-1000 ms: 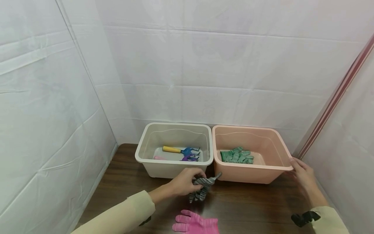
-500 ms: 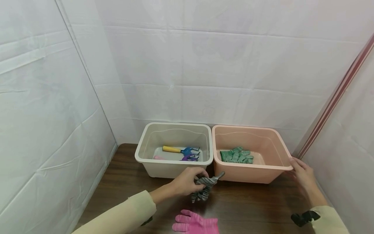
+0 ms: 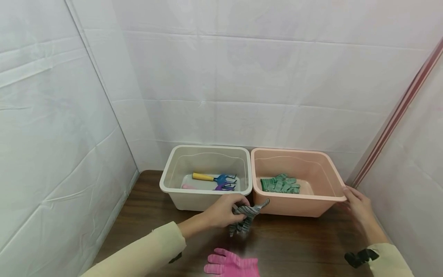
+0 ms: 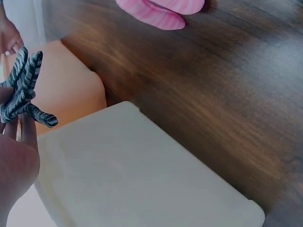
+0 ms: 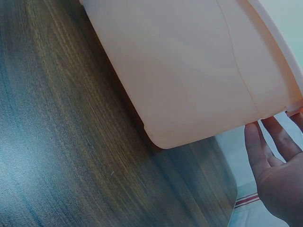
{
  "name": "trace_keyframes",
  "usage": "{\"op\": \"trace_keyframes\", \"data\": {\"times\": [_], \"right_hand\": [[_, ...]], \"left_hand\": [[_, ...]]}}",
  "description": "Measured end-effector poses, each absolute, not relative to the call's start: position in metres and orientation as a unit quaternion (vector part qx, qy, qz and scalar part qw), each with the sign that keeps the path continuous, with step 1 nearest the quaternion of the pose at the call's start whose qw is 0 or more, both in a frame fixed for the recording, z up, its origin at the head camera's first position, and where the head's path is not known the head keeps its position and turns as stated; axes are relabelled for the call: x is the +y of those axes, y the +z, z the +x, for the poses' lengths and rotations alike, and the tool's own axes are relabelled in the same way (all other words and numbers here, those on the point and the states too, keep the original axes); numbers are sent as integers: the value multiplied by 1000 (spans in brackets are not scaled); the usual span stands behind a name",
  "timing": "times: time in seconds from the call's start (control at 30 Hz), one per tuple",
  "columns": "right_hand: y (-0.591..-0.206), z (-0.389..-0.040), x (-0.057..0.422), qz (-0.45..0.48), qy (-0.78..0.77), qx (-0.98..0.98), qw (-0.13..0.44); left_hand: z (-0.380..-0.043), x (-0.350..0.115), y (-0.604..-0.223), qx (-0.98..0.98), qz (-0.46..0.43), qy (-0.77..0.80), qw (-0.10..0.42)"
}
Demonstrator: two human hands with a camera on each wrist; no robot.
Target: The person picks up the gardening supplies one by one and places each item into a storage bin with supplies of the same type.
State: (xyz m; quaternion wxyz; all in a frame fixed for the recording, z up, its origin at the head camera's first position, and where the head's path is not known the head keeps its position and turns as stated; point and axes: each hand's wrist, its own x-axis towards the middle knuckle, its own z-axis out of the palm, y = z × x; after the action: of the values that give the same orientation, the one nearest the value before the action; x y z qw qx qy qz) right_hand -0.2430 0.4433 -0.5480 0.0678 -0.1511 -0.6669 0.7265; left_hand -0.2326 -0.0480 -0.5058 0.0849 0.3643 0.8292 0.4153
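Note:
My left hand (image 3: pixel 223 213) pinches a black-and-grey striped knit glove (image 3: pixel 252 212), held in front of the gap between the two bins. In the left wrist view the glove's fingers (image 4: pixel 31 78) stick out past my fingertips. My right hand (image 3: pixel 360 207) grips the front right corner of the peach plastic bin (image 3: pixel 294 206). Seen from the right wrist, the fingers (image 5: pixel 255 146) touch the bin's outer side below its rim. A green knit glove (image 3: pixel 281 184) lies inside this bin. A pink glove (image 3: pixel 232 263) lies flat on the table, nearer to me than the left hand.
Left of the peach bin, almost touching it, stands a light grey bin (image 3: pixel 207 198). It contains a small blue hand fork with a yellow handle (image 3: pixel 203 177) and a purple one with a pink handle (image 3: pixel 225 187). White sheeting (image 3: pixel 214 77) rises behind the dark wooden table (image 3: pixel 294 246).
My left hand has carried the striped glove slightly right and forward, towards the peach bin. The right hand stays at the bin's corner, and the other gloves lie as before.

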Motion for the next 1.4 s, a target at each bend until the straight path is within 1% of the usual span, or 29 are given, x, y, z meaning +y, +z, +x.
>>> {"op": "trace_keyframes", "data": {"times": [0.2,0.67,1.0,1.4], "right_hand": [[-547,-244,442,-160,723,-668,73],[-547,-243,440,-158,727,-664,75],[-547,-242,439,-163,721,-669,78],[-546,-243,438,-178,701,-686,77]], "left_hand": [[-233,-47,-501,831,362,414,83],[-229,-37,-482,823,378,420,58],[-233,-32,-477,822,371,428,58],[-236,-24,-472,826,380,414,33]]}}
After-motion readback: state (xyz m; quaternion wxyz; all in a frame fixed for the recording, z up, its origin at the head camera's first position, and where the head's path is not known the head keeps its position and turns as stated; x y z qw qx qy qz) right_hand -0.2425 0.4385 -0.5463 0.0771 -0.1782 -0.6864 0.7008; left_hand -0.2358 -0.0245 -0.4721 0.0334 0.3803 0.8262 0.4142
